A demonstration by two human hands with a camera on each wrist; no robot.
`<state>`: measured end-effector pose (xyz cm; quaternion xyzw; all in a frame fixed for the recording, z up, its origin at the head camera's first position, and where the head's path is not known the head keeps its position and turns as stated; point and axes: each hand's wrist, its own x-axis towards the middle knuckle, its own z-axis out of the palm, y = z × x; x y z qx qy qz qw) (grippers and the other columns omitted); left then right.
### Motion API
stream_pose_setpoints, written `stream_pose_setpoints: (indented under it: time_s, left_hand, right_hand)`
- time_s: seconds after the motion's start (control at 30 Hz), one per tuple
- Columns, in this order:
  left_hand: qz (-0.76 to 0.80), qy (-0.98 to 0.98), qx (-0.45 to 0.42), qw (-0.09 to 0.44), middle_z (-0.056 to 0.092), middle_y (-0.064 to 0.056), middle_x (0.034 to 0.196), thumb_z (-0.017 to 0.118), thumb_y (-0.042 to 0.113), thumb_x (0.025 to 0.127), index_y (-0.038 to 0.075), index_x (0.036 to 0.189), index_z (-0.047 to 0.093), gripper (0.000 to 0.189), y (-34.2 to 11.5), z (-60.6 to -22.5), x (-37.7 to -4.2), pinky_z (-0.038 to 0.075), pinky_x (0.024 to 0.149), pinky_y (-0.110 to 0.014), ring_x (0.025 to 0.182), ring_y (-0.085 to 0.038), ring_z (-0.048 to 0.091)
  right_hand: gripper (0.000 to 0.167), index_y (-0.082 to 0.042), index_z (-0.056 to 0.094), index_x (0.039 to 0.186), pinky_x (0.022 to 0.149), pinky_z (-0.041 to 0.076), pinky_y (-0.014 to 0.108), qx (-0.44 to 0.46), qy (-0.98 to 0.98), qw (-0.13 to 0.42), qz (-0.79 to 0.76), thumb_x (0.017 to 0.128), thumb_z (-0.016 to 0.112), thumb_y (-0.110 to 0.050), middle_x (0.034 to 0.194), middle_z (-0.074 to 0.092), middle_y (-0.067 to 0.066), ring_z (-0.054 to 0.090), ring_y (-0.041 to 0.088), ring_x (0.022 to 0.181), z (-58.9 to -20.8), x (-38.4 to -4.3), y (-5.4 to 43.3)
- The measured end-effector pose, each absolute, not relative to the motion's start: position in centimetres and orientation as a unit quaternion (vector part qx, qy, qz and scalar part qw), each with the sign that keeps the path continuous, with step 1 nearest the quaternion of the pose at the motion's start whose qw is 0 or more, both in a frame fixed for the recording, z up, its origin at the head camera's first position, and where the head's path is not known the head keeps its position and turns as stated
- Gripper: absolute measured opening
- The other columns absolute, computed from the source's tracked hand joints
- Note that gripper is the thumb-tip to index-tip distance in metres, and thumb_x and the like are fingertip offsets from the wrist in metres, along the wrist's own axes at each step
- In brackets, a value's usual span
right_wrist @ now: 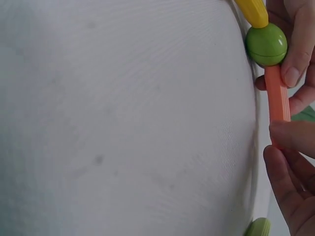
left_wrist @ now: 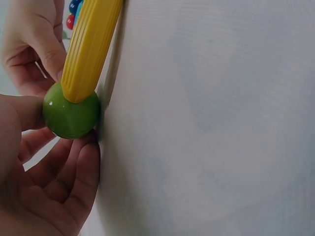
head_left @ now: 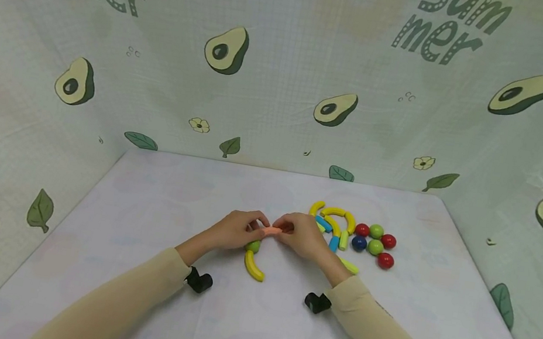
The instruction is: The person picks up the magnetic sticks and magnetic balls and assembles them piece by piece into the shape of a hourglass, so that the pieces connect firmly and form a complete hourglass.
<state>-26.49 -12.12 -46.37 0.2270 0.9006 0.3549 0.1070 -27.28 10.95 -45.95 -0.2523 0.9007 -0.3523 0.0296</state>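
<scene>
My left hand [head_left: 239,229] holds a green ball [left_wrist: 71,112], its thumb and fingers about the ball in the left wrist view. A curved yellow rod [head_left: 253,267] touches the ball and extends toward the near side of the table. On another side of the ball, an orange rod [right_wrist: 277,96] meets it end-on. My right hand [head_left: 302,235] pinches the far end of that rod between thumb and fingers. In the head view, the left fingers partly cover the green ball and the orange rod.
Right of my hands lie several curved yellow rods [head_left: 334,211], blue rods [head_left: 333,243] and light green rods [head_left: 344,240]. Beyond them sit several balls, among them a dark blue ball [head_left: 359,243] and a red ball [head_left: 385,261]. A patterned cloth [head_left: 277,135] hangs behind the table.
</scene>
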Motion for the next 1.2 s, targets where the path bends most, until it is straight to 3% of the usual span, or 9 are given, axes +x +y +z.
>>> stream_pose_setpoints:
  time_s: [0.27, 0.63, 0.83, 1.2]
  left_hand:
    - [0.344, 0.906, 0.225, 0.104, 0.074, -0.001, 0.106, 0.065, 0.027, 0.107, 0.021, 0.126, 0.070, 0.020, -11.9, -46.6, -26.5, 0.056, 0.079, -0.033, 0.090, -0.013, 0.066]
    - [0.337, 0.912, 0.204, 0.113, 0.074, -0.002, 0.112, 0.065, 0.033, 0.107, 0.022, 0.127, 0.068, 0.023, -12.0, -46.9, -26.5, 0.058, 0.089, -0.037, 0.100, -0.015, 0.068]
    - [0.341, 0.912, 0.198, 0.115, 0.074, -0.001, 0.112, 0.064, 0.033, 0.107, 0.023, 0.128, 0.068, 0.023, -12.1, -46.8, -26.4, 0.058, 0.089, -0.037, 0.100, -0.015, 0.067]
    - [0.346, 0.910, 0.193, 0.117, 0.074, -0.001, 0.112, 0.064, 0.032, 0.107, 0.023, 0.128, 0.068, 0.023, -12.1, -46.8, -26.4, 0.058, 0.087, -0.037, 0.099, -0.015, 0.067]
  right_hand:
    - [0.019, -0.007, 0.079, 0.113, 0.087, 0.061, 0.037, -0.243, 0.909, 0.031, -0.338, 0.094, 0.081, -0.007, 0.109, 0.076, 0.005, 0.070, 0.018, 0.094, -44.7, -26.3, 12.4]
    - [0.025, -0.004, 0.078, 0.118, 0.085, 0.063, 0.043, -0.230, 0.928, -0.008, -0.292, 0.093, 0.082, -0.008, 0.115, 0.076, 0.011, 0.069, 0.029, 0.098, -42.8, -25.2, 19.4]
    - [0.028, -0.003, 0.077, 0.118, 0.080, 0.057, 0.044, -0.200, 0.951, -0.044, -0.233, 0.091, 0.083, -0.006, 0.107, 0.073, 0.014, 0.063, 0.030, 0.090, -42.7, -25.2, 23.5]
    - [0.029, -0.002, 0.077, 0.115, 0.093, 0.056, 0.058, -0.167, 0.967, -0.009, -0.191, 0.089, 0.086, -0.010, 0.109, 0.074, 0.015, 0.063, 0.034, 0.100, -43.7, -25.6, 27.0]
